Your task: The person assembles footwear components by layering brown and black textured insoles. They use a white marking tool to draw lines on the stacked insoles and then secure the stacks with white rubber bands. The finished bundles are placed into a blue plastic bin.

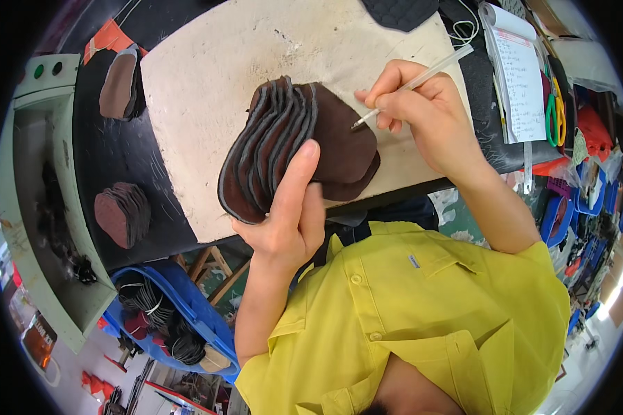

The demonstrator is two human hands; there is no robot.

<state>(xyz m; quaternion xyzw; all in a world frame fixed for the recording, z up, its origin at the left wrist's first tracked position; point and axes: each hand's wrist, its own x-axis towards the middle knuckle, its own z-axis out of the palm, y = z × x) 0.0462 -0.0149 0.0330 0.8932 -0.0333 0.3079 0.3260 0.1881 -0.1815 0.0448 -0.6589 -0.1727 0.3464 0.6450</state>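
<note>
A fanned stack of dark brown, grey-edged padded fabric pieces (266,149) lies over the near part of a pale board (208,76). My left hand (287,211) grips the stack's near edge, with a finger stretched along the layers. My right hand (419,104) pinches a clear-barrelled pen (422,77), its tip at the surface of the rightmost brown piece (346,142). That piece lies nearly flat, with another showing beneath its lower right edge.
At the left are two smaller piles of brown pieces (120,84) (122,216) and a grey metal trough (52,194). A blue bin (208,325) holds bundled dark pieces below. Right of the board are a written notepad (522,86) and green- and yellow-handled scissors (555,114).
</note>
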